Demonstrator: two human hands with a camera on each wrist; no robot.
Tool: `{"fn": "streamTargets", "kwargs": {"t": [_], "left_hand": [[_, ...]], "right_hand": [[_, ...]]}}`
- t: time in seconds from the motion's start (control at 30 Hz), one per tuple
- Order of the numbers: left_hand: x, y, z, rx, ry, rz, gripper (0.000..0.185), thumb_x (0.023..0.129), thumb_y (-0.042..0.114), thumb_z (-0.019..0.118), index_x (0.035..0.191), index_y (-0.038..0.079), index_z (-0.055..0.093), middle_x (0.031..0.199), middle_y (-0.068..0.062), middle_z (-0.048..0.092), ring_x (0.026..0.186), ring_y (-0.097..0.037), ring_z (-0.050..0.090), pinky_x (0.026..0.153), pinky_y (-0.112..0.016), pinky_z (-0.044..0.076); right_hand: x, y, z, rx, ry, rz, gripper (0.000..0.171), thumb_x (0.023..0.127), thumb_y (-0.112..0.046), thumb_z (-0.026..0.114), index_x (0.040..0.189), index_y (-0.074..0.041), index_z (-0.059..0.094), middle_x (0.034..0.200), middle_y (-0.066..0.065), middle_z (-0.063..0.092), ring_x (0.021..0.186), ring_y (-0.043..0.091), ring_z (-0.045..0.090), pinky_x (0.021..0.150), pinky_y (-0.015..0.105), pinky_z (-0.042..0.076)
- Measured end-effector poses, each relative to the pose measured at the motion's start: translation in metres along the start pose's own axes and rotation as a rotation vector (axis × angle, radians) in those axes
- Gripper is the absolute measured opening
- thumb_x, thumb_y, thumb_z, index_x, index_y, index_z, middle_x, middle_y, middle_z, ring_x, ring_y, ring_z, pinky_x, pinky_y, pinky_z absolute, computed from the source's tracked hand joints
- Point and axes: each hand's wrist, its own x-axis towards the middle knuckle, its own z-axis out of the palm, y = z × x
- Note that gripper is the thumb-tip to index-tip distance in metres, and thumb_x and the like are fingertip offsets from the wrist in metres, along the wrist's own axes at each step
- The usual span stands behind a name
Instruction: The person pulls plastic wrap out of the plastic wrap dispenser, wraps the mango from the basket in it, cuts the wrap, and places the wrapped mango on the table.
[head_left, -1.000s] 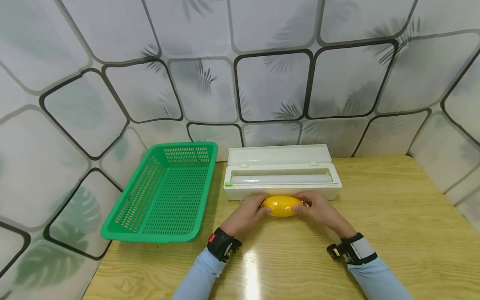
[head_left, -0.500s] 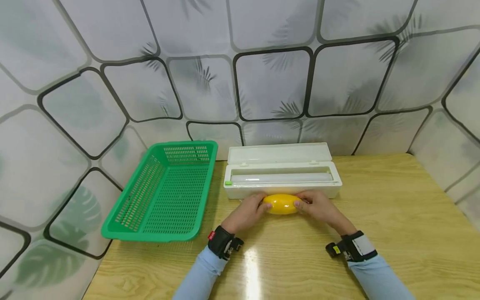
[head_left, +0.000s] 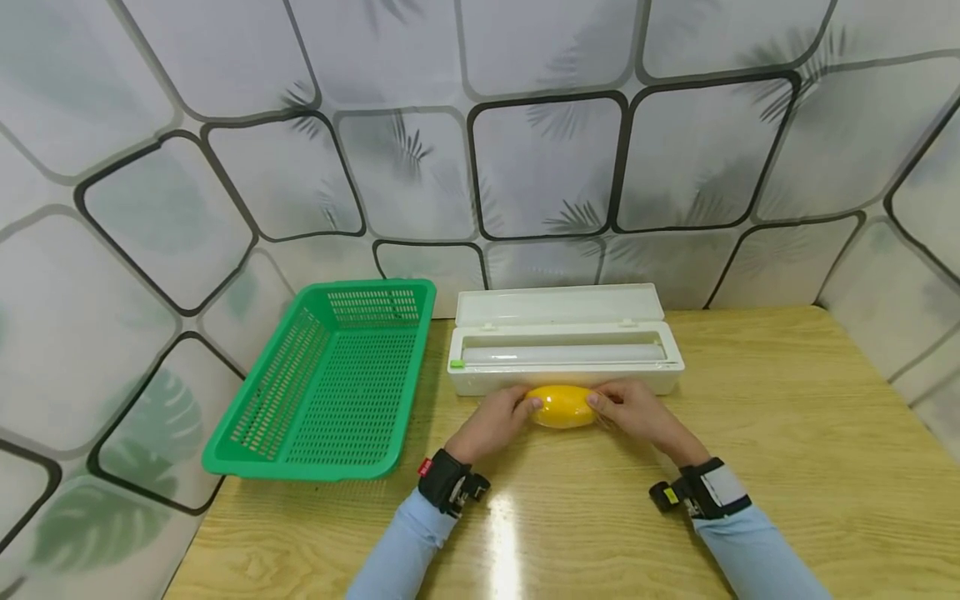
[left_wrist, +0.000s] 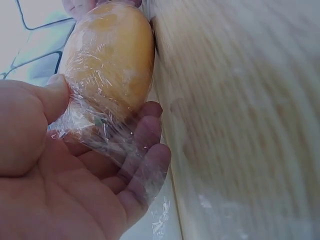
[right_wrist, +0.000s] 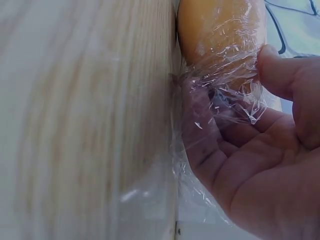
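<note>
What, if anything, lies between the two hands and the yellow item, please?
Only clear film: it wraps the yellow item and bunches at both ends, where the left hand and right hand hold it. Nothing else visible stands between them.

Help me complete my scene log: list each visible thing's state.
Yellow item, wrapped
Film, crumpled at the item's ends
Left hand, holding the item's left end
Right hand, holding its right end
Box, open
Lid, tipped back
Roll, in box
Green tab, at box's left end
Basket, upright
</note>
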Motion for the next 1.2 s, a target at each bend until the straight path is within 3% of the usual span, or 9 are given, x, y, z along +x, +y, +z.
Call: {"fn": "streamTargets", "kwargs": {"t": [0.3,0.47,0.57,0.7,0.8,0.9,1.03,1.2], "left_hand": [[0.001,-0.001,0.001,-0.018,0.090,0.051,0.031,0.102,0.030,0.056,0.084,0.006,0.064,0.064,0.007,0.039,0.056,-0.007,0.037,0.053,-0.020,0.031],[-0.003,0.003,0.003,0.129,0.198,0.037,0.031,0.099,0.034,0.060,0.078,0.012,0.064,0.061,0.007,0.041,0.055,-0.007,0.039,0.048,-0.021,0.031],[-0.005,0.005,0.005,0.262,0.284,0.046,0.025,0.097,0.037,0.063,0.089,0.014,0.069,0.070,0.005,0.053,0.064,-0.010,0.049,0.051,-0.022,0.039],[-0.005,0.008,0.007,0.399,0.350,0.165,0.023,0.096,0.030,0.066,0.111,0.012,0.069,0.096,-0.004,0.066,0.087,-0.018,0.062,0.069,-0.028,0.053],[-0.004,0.009,0.008,0.488,0.336,0.276,0.024,0.097,0.025,0.065,0.115,0.010,0.066,0.110,-0.007,0.066,0.100,-0.022,0.062,0.086,-0.032,0.053],[-0.004,0.009,0.010,0.543,0.297,0.328,0.032,0.094,0.031,0.069,0.115,0.009,0.063,0.115,-0.007,0.064,0.105,-0.023,0.060,0.093,-0.033,0.050],[-0.005,0.010,0.012,0.562,0.261,0.306,0.045,0.085,0.035,0.079,0.114,0.009,0.057,0.114,-0.007,0.061,0.104,-0.022,0.059,0.091,-0.032,0.051],[-0.004,0.009,0.013,0.570,0.223,0.265,0.053,0.081,0.028,0.083,0.122,0.012,0.054,0.115,-0.007,0.059,0.103,-0.021,0.058,0.088,-0.032,0.052]], "right_hand": [[-0.001,-0.001,0.000,-0.015,0.002,-0.023,0.028,0.103,-0.021,0.053,0.092,0.001,0.066,0.062,-0.001,0.048,0.053,0.009,0.042,0.050,0.022,0.036],[0.000,0.000,0.001,-0.019,0.003,-0.009,0.030,0.103,-0.021,0.053,0.086,0.000,0.066,0.061,-0.002,0.046,0.052,0.009,0.039,0.051,0.022,0.034],[0.000,0.000,0.001,-0.017,-0.004,-0.003,0.032,0.104,-0.021,0.053,0.082,-0.001,0.064,0.062,-0.002,0.046,0.053,0.009,0.038,0.051,0.022,0.033],[0.001,0.000,0.001,-0.006,-0.016,-0.002,0.032,0.104,-0.021,0.052,0.082,-0.001,0.063,0.062,-0.002,0.045,0.053,0.009,0.038,0.051,0.022,0.033],[0.001,0.000,0.000,0.013,-0.032,-0.004,0.031,0.104,-0.020,0.052,0.084,0.001,0.064,0.060,-0.002,0.045,0.052,0.008,0.037,0.050,0.022,0.032],[0.000,0.000,-0.001,0.035,-0.047,-0.006,0.032,0.104,-0.021,0.052,0.085,0.001,0.064,0.058,-0.002,0.044,0.050,0.008,0.037,0.048,0.022,0.032],[0.000,0.001,-0.001,0.010,-0.041,-0.025,0.032,0.103,-0.024,0.054,0.085,0.000,0.065,0.060,-0.001,0.047,0.052,0.009,0.040,0.049,0.023,0.034],[-0.001,-0.002,0.002,-0.117,-0.002,-0.093,0.026,0.101,-0.023,0.059,0.089,-0.002,0.068,0.072,-0.001,0.057,0.064,0.010,0.048,0.059,0.024,0.042]]}}
